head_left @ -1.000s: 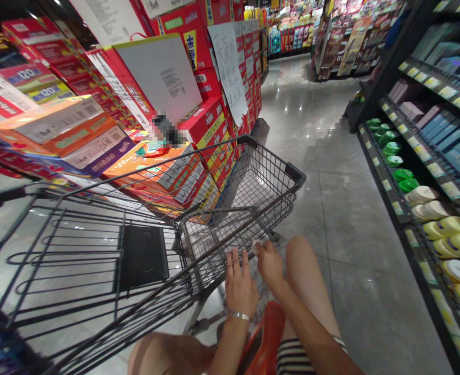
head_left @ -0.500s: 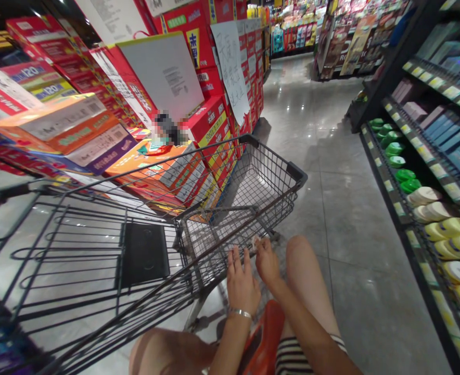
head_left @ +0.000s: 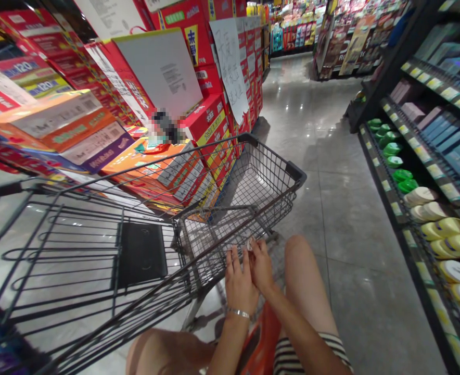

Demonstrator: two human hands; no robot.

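Observation:
Beside the grey wire shopping cart [head_left: 249, 221], my left hand [head_left: 240, 284] is held with fingers stretched out and slightly apart, their tips at the lower wires of the cart's side. A silver band circles that wrist. My right hand [head_left: 262, 265] lies close against it on the right, fingers bent and pinched around a small white thing [head_left: 249, 244], perhaps a scrap of tissue or paper. Its full shape is covered by the fingers. A black panel [head_left: 142, 255] is set in the cart's near part. An orange-red seat-like object [head_left: 263, 338] shows between my legs.
Stacked red and orange cartons [head_left: 152, 166] stand behind the cart, with a handwritten paper sign [head_left: 232, 67] on them. To the right, a dark shelf unit [head_left: 394, 208] holds green, cream and yellow containers. Grey tiled floor [head_left: 308, 135] runs between them toward more displays.
My right hand has shifted slightly left, closer against my left hand, with the small white thing still in its fingers. The view has shifted slightly; the cart looks otherwise unchanged.

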